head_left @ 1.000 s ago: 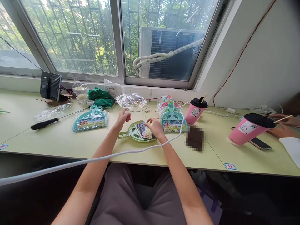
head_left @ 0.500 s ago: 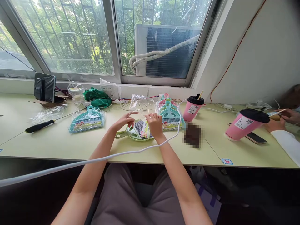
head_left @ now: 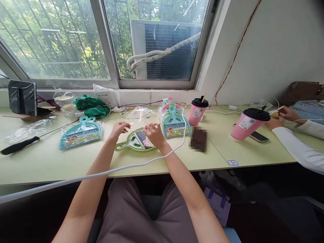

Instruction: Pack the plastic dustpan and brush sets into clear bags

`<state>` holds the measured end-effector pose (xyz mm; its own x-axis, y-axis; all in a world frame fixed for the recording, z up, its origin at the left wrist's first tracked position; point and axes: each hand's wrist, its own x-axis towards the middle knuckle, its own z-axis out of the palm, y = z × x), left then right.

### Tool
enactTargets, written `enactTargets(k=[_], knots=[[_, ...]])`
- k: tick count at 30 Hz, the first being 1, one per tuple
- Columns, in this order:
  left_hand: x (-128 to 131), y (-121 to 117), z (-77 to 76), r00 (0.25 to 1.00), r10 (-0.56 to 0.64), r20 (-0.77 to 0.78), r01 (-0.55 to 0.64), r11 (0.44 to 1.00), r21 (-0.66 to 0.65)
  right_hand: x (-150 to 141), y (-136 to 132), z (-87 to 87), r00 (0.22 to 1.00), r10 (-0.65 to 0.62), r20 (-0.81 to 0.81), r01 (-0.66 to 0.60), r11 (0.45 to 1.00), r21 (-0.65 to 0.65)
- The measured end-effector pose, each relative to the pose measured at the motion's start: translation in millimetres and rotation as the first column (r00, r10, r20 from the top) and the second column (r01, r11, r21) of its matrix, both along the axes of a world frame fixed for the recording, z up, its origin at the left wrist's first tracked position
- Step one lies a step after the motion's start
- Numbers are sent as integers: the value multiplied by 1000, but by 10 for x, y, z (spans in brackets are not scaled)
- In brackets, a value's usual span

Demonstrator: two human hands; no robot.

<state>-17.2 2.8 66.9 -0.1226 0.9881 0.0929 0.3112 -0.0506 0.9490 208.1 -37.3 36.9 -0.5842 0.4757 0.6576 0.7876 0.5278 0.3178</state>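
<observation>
A green dustpan (head_left: pixel 136 143) with a dark-bristled brush (head_left: pixel 142 137) set in it lies on the table in front of me, its handle pointing left. A printed label covers part of the brush. My left hand (head_left: pixel 119 130) hovers just above the handle side, fingers bent and apart, with nothing seen in it. Over the right end of the dustpan is my right hand (head_left: pixel 154 135), hiding part of the brush and label. Its fingers are curled loosely with gaps between them; I see no object in them.
Wrapped blue dustpan sets lie left (head_left: pixel 81 133) and right (head_left: pixel 174 123). A screwdriver (head_left: pixel 20 145) is at far left. Pink cups (head_left: pixel 196 113) stand right, near a phone (head_left: pixel 258 136) and another person's hands (head_left: pixel 286 116). A white cable (head_left: pixel 136 164) crosses in front of my forearms.
The view has turned to the right, so more of the other person's arms shows. My left hand's fingers have drawn in, and it sits slightly farther from the brush. The dustpan stays on the table.
</observation>
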Motion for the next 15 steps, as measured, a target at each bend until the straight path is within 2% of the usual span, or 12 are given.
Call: enactTargets(k=[2, 4, 8, 12, 15], knots=[[-3, 11, -11, 995, 76, 68, -76, 997, -7, -6, -8, 8, 999, 31, 26, -31, 999, 29], [3, 13, -12, 990, 82, 111, -80, 997, -17, -12, -11, 18, 996, 64, 62, -66, 997, 30], [36, -8, 5, 978, 79, 194, -78, 997, -15, -14, -12, 35, 987, 110, 116, -102, 992, -76], [27, -12, 16, 953, 114, 282, -125, 992, 21, -5, -38, 48, 993, 79, 90, -64, 985, -159], [-57, 47, -10, 908, 188, 376, -212, 977, 24, -21, -76, 73, 1000, 19, 21, -14, 979, -205]])
